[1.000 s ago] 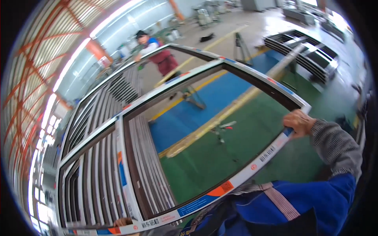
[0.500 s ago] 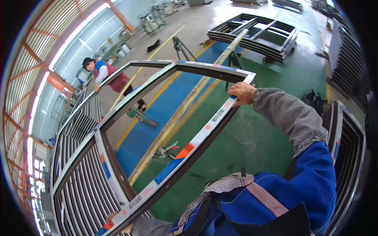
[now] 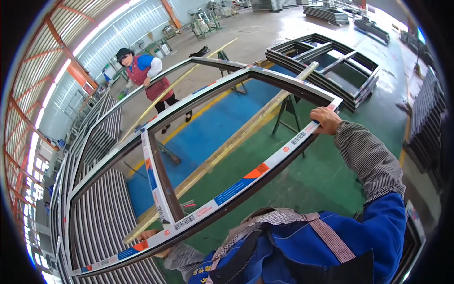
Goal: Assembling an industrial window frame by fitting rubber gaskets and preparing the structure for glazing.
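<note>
A large window frame (image 3: 283,154), dark brown with white protective film and printed tape, lies tilted across my view in front of my body. My right hand (image 3: 326,120) is wrapped round its near bar close to the right corner. Lower left, my left hand (image 3: 153,238) grips the same bar beside a crossbar; part of this hand is hidden by the frame. Two crossbars divide the frame into panes without glass. On the far side, a person (image 3: 144,78) in a dark cap and red apron has a hand at the frame's far edge.
Yellowish wooden beams (image 3: 236,142) on a dark trestle (image 3: 286,113) run under the frame. Stacked frames (image 3: 331,66) stand behind at the right. More frames (image 3: 101,213) are stacked at the left. A blue strip (image 3: 208,137) crosses the green floor (image 3: 302,184).
The frame has shifted to the right in view, my hands still gripping it. The person opposite appears nearer and more upright, with more of the body showing.
</note>
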Action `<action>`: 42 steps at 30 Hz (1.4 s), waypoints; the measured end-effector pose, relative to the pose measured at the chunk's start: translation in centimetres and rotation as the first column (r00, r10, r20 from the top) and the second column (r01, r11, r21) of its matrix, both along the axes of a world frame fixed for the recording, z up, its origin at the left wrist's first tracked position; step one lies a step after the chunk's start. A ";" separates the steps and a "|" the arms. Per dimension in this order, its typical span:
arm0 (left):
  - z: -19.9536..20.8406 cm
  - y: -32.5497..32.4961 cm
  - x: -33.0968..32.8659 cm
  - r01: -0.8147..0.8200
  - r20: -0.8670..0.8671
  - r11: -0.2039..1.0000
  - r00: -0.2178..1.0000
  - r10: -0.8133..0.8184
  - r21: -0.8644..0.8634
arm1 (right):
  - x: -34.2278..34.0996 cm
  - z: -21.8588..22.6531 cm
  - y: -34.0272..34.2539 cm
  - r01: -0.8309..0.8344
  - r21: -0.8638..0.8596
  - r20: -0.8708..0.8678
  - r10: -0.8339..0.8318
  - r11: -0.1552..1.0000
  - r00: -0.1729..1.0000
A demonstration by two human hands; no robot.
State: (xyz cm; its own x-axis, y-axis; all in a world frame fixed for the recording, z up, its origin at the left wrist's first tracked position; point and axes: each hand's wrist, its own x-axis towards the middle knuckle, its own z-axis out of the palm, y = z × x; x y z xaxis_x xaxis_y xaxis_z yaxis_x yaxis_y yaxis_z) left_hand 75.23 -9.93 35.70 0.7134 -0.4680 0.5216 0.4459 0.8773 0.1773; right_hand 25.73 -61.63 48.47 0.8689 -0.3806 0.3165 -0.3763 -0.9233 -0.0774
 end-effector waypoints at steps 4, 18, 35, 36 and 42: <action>0.0 3.6 0.8 0.047 -0.063 0.998 0.997 -0.049 -0.034 | 2.5 2.1 1.3 0.012 -0.047 -0.046 -0.014 0.999 0.999; -1.4 -0.3 -4.9 -0.083 -0.494 0.977 0.869 -0.025 -0.196 | 4.9 5.7 0.4 0.113 -0.115 -0.285 -0.142 0.987 0.948; -7.0 -2.5 -6.8 -0.087 -0.735 0.986 0.676 -0.049 -0.145 | 6.7 2.3 -3.0 0.295 -0.029 -0.619 -0.249 0.955 0.745; -7.2 -3.0 -6.7 -0.028 -0.733 0.969 0.659 -0.168 -0.247 | 5.4 2.4 -2.1 0.261 -0.078 -0.557 -0.259 0.962 0.789; -11.6 -1.5 -4.1 0.388 -0.698 0.921 0.663 -0.270 0.013 | 4.4 1.5 6.4 0.483 0.072 -0.259 -0.451 0.873 0.854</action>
